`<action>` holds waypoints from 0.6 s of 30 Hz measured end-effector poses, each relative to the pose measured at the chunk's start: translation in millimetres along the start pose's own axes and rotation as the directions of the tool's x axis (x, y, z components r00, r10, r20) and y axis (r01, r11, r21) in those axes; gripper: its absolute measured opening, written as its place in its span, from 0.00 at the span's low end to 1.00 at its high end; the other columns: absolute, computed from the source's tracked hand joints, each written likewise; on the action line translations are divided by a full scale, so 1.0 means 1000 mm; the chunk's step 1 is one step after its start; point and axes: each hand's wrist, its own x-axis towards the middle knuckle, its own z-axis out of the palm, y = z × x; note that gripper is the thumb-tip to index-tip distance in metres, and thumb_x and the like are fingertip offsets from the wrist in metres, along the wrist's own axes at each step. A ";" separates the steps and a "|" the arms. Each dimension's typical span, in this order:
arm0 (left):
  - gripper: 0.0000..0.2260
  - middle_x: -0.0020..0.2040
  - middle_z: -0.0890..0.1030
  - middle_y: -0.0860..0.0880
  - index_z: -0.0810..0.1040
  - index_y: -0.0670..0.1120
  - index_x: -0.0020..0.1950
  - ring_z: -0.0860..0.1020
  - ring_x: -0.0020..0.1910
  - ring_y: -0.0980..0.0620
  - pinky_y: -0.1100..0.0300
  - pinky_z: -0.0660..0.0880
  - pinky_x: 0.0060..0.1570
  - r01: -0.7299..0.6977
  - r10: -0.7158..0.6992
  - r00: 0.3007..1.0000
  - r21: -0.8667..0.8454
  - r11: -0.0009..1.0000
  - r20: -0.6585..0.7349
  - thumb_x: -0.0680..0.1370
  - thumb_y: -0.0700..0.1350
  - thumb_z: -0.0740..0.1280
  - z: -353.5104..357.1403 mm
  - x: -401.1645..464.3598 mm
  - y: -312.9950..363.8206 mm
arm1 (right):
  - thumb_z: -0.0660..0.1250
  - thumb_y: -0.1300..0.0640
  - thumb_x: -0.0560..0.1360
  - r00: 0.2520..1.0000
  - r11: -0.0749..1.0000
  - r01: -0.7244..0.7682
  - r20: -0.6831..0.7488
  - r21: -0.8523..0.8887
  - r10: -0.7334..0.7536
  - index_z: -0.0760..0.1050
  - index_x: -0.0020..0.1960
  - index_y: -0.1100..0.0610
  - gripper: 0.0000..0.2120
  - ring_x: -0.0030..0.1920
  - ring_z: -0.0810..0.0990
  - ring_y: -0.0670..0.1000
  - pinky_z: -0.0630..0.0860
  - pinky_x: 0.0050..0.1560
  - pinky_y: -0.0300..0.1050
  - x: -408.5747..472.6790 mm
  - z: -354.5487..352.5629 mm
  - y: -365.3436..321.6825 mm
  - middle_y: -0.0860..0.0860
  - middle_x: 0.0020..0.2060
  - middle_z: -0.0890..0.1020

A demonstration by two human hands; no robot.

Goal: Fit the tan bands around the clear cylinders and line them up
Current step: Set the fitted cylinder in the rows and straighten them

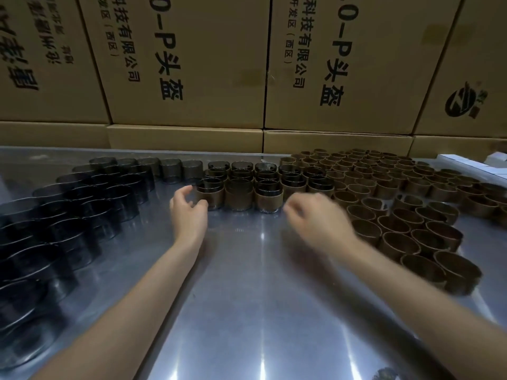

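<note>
— Where is there room on the steel table [247, 297]?

— The near middle, between the two forearms, is bare metal. To the left a crowd of bare clear cylinders [82, 204] stands upright, running from the near edge to the far side. To the right a field of loose tan bands [411, 215] stands on edge, packed close together, reaching almost to the right edge. Cardboard cartons [192, 64] wall off the far edge, and a few white boxes [466, 163] sit at the far right corner.

— And the finished pieces?

— Banded cylinders [238, 197] stand in rows at the far middle, touching one another, between the bare cylinders and the loose bands. The front row has three.

— The hands?

— The left hand [189, 212] is at the leftmost banded cylinder [210, 194] of that front row, thumb and fingers curved beside its wall; it looks like a light grip, though the view is soft there. The right hand [315, 218] hovers just right of the row's third piece, near the loose bands, fingers loosely curled, holding nothing. It is blurred.
</note>
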 end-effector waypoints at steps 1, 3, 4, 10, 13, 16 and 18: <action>0.18 0.69 0.67 0.47 0.69 0.46 0.69 0.69 0.59 0.55 0.63 0.65 0.53 -0.003 0.003 1.000 -0.001 1.000 -0.020 0.79 0.37 0.62 0.000 0.002 0.000 | 0.57 0.48 0.80 0.999 0.999 0.037 0.039 0.012 -0.037 0.76 0.53 0.50 0.11 0.49 0.77 0.50 0.74 0.44 0.46 -0.008 0.012 -0.017 0.47 0.48 0.80; 0.18 0.68 0.66 0.46 0.69 0.45 0.68 0.69 0.59 0.53 0.61 0.66 0.53 -0.003 0.004 0.999 0.024 1.000 -0.046 0.79 0.36 0.61 -0.001 0.008 0.000 | 0.56 0.47 0.80 0.987 0.995 0.095 0.125 0.021 -0.097 0.73 0.54 0.49 0.10 0.50 0.77 0.53 0.72 0.43 0.47 -0.019 0.033 -0.041 0.48 0.49 0.79; 0.18 0.69 0.66 0.46 0.68 0.45 0.68 0.70 0.59 0.52 0.61 0.67 0.53 0.003 0.000 0.998 0.048 0.999 -0.055 0.79 0.35 0.60 -0.001 0.013 0.000 | 0.55 0.47 0.80 0.981 0.994 0.110 0.157 0.021 -0.112 0.72 0.54 0.49 0.10 0.50 0.77 0.54 0.69 0.41 0.47 -0.021 0.038 -0.046 0.48 0.50 0.79; 0.21 0.72 0.62 0.43 0.67 0.43 0.71 0.68 0.67 0.41 0.51 0.70 0.61 -0.039 -0.011 0.996 0.558 0.829 0.086 0.78 0.37 0.63 -0.007 0.058 -0.006 | 0.56 0.48 0.79 0.977 0.992 0.119 0.172 0.037 -0.124 0.70 0.56 0.48 0.09 0.49 0.78 0.54 0.66 0.40 0.46 -0.018 0.043 -0.043 0.46 0.50 0.81; 0.21 0.77 0.55 0.44 0.67 0.42 0.72 0.58 0.74 0.41 0.47 0.64 0.68 -0.283 0.028 0.949 0.804 0.523 0.315 0.78 0.41 0.63 -0.010 0.082 -0.008 | 0.55 0.47 0.79 0.976 0.990 0.133 0.171 0.037 -0.138 0.69 0.56 0.47 0.09 0.48 0.78 0.54 0.65 0.39 0.46 -0.016 0.046 -0.041 0.46 0.48 0.81; 0.22 0.79 0.49 0.45 0.67 0.46 0.73 0.49 0.77 0.42 0.46 0.53 0.74 -0.515 0.072 0.856 0.835 0.194 0.512 0.79 0.43 0.62 -0.003 0.103 -0.004 | 0.55 0.47 0.79 0.973 0.989 0.145 0.174 0.039 -0.149 0.69 0.56 0.46 0.08 0.46 0.78 0.53 0.65 0.38 0.46 -0.013 0.048 -0.039 0.46 0.46 0.80; 0.20 0.80 0.45 0.45 0.68 0.50 0.73 0.44 0.78 0.41 0.45 0.46 0.74 -0.576 0.056 0.815 0.816 -0.039 0.577 0.80 0.47 0.61 0.004 0.112 -0.001 | 0.55 0.47 0.79 0.973 0.989 0.144 0.174 0.044 -0.150 0.68 0.56 0.46 0.08 0.47 0.78 0.53 0.65 0.39 0.46 -0.013 0.049 -0.038 0.46 0.46 0.80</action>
